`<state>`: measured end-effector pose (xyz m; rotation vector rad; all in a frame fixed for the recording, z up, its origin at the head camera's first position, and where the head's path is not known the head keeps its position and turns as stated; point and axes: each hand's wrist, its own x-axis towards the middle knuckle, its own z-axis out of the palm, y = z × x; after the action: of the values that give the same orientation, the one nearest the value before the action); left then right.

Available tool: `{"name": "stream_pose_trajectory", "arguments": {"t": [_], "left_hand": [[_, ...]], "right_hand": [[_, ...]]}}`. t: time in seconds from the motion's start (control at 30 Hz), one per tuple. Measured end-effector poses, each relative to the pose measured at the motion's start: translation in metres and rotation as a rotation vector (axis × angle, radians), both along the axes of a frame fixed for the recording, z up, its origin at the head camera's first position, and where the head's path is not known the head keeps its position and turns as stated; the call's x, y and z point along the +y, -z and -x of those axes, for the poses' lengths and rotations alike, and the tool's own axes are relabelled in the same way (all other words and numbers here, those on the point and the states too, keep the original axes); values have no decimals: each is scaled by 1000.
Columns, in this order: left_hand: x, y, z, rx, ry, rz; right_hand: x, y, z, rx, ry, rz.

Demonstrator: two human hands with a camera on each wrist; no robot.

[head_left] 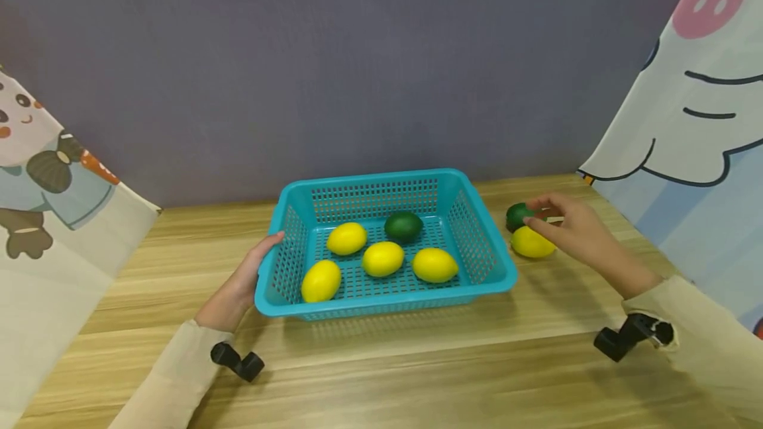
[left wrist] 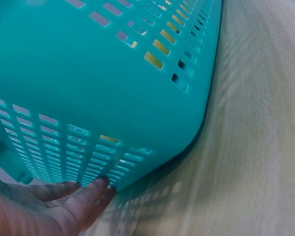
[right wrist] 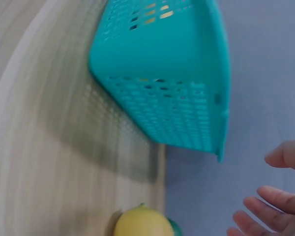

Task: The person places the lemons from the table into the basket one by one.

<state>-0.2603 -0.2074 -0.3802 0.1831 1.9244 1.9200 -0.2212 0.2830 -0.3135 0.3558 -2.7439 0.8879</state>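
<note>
Left hand [head_left: 238, 286] rests flat against basket [head_left: 477, 234] — right hand [head_left: 572, 227], fingers loose, half-hides green lime [head_left: 516, 216].

Person's arms, head view. Both forearms wear long, close-fitting sleeves of pale cream fabric: the left sleeve [head_left: 173, 376] enters at 7 o'clock, the right sleeve [head_left: 703, 343] at 4 o'clock. Each sleeve ends at the wrist, leaving the left hand [head_left: 238, 286] and right hand [head_left: 575, 230] bare. A small black camera mount, blocky and angled, is fixed under each wrist: left mount [head_left: 237, 361], right mount [head_left: 632, 335].
</note>
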Motion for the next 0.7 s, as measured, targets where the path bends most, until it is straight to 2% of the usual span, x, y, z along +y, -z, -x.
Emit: {"name": "stream_pose_trajectory", "arguments": {"t": [0.17, 0.37, 0.57, 0.7], "left_hand": [[0, 1, 0, 4, -3, 4], [0, 2, 0, 6, -2, 10], [0, 1, 0, 7, -2, 2], [0, 1, 1, 5, -7, 0]], "right_hand": [[9, 15, 3, -13, 102, 13], [20, 33, 9, -108, 206, 71], [27, 49, 13, -213, 231, 92], [27, 56, 15, -249, 238, 111]]}}
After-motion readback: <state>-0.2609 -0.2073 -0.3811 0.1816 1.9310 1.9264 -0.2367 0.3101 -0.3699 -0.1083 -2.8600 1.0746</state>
